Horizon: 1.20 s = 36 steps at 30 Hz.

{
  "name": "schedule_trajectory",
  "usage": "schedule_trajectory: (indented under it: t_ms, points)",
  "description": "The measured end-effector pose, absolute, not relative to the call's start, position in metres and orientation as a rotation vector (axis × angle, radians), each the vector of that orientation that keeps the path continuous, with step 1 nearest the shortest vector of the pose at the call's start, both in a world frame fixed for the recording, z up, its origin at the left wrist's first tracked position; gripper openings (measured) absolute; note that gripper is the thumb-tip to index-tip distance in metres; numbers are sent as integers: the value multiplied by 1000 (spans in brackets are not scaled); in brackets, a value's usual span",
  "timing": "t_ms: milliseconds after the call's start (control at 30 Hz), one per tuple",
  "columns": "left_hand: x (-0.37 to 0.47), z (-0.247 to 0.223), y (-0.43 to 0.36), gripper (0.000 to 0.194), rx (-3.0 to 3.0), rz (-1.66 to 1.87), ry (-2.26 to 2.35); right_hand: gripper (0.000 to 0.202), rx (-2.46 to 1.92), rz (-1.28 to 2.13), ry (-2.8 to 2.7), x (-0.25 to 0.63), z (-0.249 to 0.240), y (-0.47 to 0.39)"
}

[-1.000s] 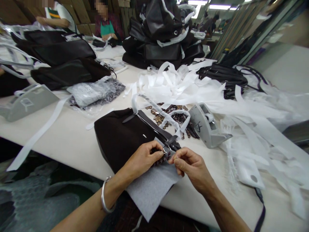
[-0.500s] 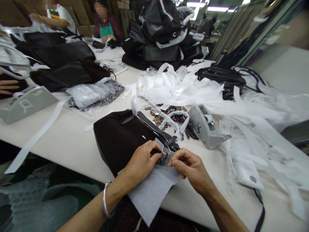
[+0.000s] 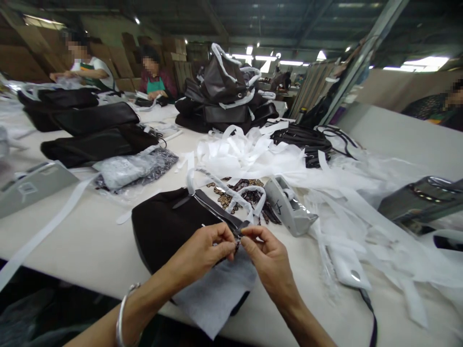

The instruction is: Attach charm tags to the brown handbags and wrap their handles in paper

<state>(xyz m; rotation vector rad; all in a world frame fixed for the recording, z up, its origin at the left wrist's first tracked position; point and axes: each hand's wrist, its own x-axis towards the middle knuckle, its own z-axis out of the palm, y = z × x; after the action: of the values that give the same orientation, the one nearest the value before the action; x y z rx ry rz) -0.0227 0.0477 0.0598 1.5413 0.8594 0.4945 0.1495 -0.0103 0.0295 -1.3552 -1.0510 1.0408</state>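
Observation:
A dark brown handbag (image 3: 162, 221) lies tilted on the white table, its handles (image 3: 231, 195) wrapped in white strips. My left hand (image 3: 213, 246), a silver bangle on its wrist, pinches by the bag's top edge. My right hand (image 3: 269, 253) is closed too, thumb and forefinger pressed together, almost meeting the left. Between the fingertips shows a bit of small shiny metal hardware (image 3: 238, 237); its details are mostly hidden. Below the hands a grey soft sheet (image 3: 217, 296) hangs over the bag's side and the table edge.
Behind the bag lie leopard-patterned pieces (image 3: 231, 205), a grey tape dispenser (image 3: 289, 207) and heaped white strips (image 3: 246, 152). Stacked dark bags (image 3: 220, 96) stand farther back, more at left (image 3: 97, 144). A white corded device (image 3: 349, 267) is at right. Two people work across the table.
The camera view has tipped up, showing more of the ceiling. My right hand has come closer to the left, and the metal ring seen earlier is now mostly covered by fingers.

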Motion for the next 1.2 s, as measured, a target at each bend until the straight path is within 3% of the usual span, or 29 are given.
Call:
schedule_trajectory:
  t_ms: [100, 300, 500, 600, 767, 1033, 1200]
  points:
    - [-14, 61, 65, 13, 1550, 429, 882, 30, -1361, 1164, -863, 163, 23, -4]
    - [18, 49, 101, 3, 1820, 349, 1081, 24, -1525, 1164, -805, 182, 0, 14]
    - [25, 13, 111, 10, 2167, 408, 1182, 27, -1719, 1362, -1015, 198, -6, 27]
    - [23, 7, 106, 11, 2208, 415, 1186, 32, -1831, 1196, -1300, 200, 2, 31]
    - [10, 11, 93, 12, 2103, 467, 1091, 22, -1798, 799, -1638, 193, 17, 30]
    - [-10, 24, 68, 14, 2420, 420, 1044, 15, -1763, 959, -1499, 179, 24, 21]
    - [-9, 19, 64, 14, 2328, 388, 1115, 15, -1722, 967, -1547, 174, 25, 26]
